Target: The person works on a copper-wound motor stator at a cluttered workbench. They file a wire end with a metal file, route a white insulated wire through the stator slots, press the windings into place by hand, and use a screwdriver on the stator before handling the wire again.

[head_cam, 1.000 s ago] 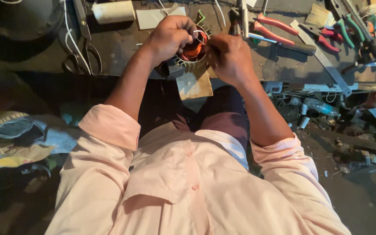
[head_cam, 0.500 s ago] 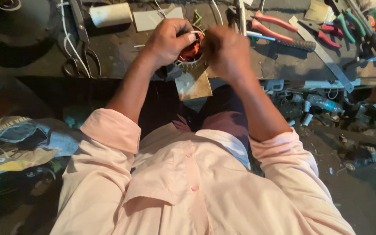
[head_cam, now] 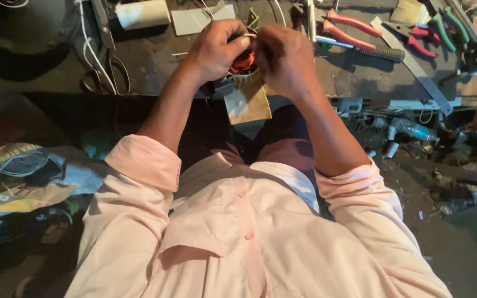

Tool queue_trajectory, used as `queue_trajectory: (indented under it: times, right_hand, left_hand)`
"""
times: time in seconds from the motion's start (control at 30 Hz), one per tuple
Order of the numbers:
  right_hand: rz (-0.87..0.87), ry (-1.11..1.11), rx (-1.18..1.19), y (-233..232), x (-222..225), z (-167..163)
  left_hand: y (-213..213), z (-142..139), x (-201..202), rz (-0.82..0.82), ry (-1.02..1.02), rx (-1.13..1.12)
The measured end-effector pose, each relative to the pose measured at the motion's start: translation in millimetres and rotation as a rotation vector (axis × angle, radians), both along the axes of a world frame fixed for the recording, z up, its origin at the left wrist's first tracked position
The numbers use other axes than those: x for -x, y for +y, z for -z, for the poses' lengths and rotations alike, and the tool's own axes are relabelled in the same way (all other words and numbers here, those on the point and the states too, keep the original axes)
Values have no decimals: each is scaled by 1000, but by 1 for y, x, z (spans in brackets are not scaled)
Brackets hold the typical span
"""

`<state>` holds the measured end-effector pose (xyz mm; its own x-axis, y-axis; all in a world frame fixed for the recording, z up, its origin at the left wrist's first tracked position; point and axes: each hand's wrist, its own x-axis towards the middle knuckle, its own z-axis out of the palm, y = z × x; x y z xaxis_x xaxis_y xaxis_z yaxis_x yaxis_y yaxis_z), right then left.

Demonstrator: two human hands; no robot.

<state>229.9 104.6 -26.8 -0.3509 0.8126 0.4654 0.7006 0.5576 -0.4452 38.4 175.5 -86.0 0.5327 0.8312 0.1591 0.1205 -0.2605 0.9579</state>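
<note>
A round copper wire coil sits at the front edge of a dark workbench. My left hand grips it from the left, fingers curled over its top. Over the coil's right side is my right hand, fingers closed and slightly blurred. What the right fingers pinch is hidden. A brown paper sheet hangs from under the coil over the bench edge, above my lap.
Scissors and a white paper roll lie at the left of the bench. Red-handled pliers, green-handled pliers and a metal ruler lie at the right. Scrap parts and a plastic bottle litter the floor.
The view has tilted a little, so the hands sit higher in frame. My right hand has shifted slightly over the coil. Both hands stay on it.
</note>
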Motion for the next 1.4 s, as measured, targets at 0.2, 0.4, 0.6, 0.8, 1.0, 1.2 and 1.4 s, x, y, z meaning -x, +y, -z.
queue_trajectory:
  times: [0.2, 0.4, 0.6, 0.8, 1.0, 1.2, 1.4]
  right_hand:
    - [-30, -122, 28, -4, 3, -6]
    - [77, -189, 4, -2, 4, -7]
    - [49, -55, 42, 5, -8, -5]
    - [84, -34, 153, 0, -20, 5]
    - [104, 9, 209, -1, -24, 7]
    - [57, 9, 156, -7, -19, 2]
    - [-47, -1, 126, -7, -11, -1]
  left_hand:
    - [1, -1, -2, 15, -15, 65]
    - [0, -3, -2, -25, 65, 0]
    - [0, 0, -3, -26, -4, -50]
    - [6, -3, 3, 148, -174, 298]
    - [4, -12, 10, 193, -183, 296]
    - [0, -15, 3, 134, -130, 170]
    - [1, -7, 6, 130, -117, 134]
